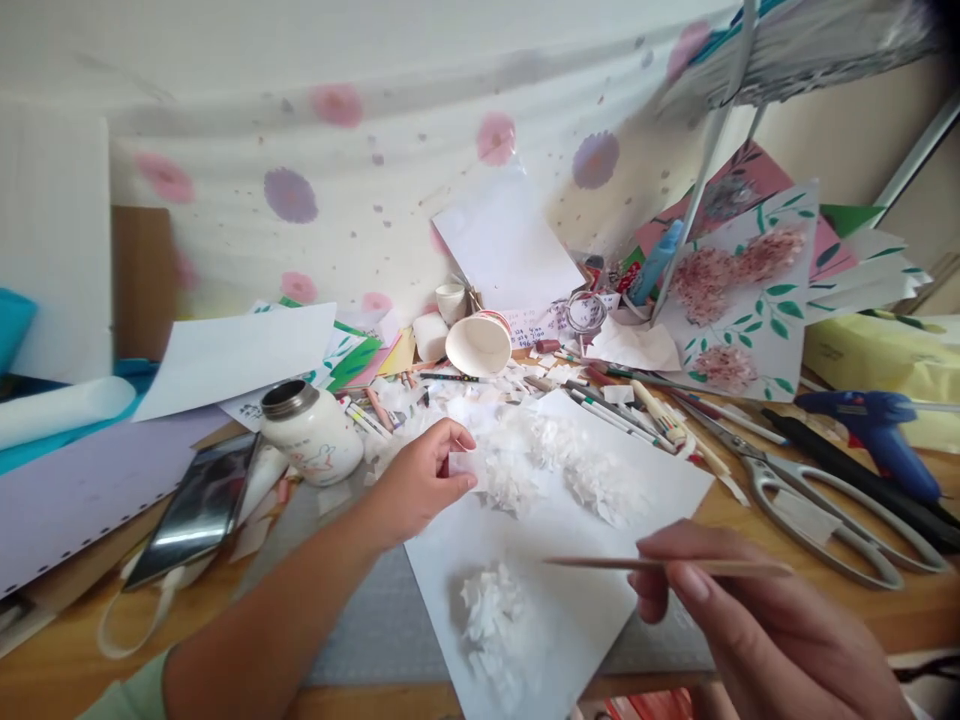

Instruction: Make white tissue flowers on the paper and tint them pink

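Observation:
Between the thumb and fingertips of my left hand [424, 485] is a small square of thin white paper [466, 463]. It is held over the far left part of a white sheet [555, 590]. My right hand [757, 610] pinches a thin wooden stick [600, 563], whose pointed end reaches left above the sheet. Fluffy clusters of crumpled white paper pieces sit on the sheet: one cluster [495, 620] near its front, and others [600, 480] toward the back, beside my left hand.
Large scissors [795, 480] and a blue glue gun [877, 415] lie at right. A white jar [311, 435] and a phone [195, 510] are at left. A paper cup [478, 343] lies tipped among scraps at the back. Beneath the sheet is a grey mat [352, 620].

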`<state>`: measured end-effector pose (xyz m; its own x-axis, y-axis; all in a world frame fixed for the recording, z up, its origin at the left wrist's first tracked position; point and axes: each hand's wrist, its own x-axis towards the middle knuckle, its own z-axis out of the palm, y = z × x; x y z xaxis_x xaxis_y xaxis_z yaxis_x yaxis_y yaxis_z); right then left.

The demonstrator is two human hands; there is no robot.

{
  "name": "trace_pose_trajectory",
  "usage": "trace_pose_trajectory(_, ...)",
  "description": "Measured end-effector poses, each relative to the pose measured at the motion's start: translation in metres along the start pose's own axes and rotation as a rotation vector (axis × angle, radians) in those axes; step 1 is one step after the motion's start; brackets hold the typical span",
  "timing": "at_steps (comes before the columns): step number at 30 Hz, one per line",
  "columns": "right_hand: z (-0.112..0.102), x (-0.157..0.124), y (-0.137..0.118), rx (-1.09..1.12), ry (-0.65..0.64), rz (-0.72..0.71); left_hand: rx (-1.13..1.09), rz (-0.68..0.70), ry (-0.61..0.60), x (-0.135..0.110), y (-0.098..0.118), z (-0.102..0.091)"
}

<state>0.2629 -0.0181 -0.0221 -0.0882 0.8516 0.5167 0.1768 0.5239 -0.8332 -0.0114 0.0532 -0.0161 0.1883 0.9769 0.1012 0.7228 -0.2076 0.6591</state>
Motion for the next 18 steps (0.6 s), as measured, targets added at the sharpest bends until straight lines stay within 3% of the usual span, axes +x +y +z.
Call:
trace_pose_trajectory(3,0.005,0.002,0.004,-0.038,-0.064,0.038,-0.040,0.015,-0.021,-0.009,0.003,0.007)
trace_pose_trajectory(7,0.014,0.004,0.005,0.038,0.002,0.095,-0.044,0.062,-0.057,-0.015,0.011,0.008)
trace_pose_trajectory(13,0.019,0.007,0.000,-0.017,-0.028,0.133,-0.009,0.110,-0.155,-0.017,0.014,0.010)
trace_pose_trajectory(18,0.018,0.006,-0.001,-0.068,-0.033,0.145,0.020,0.264,-0.286,-0.017,0.013,0.008)
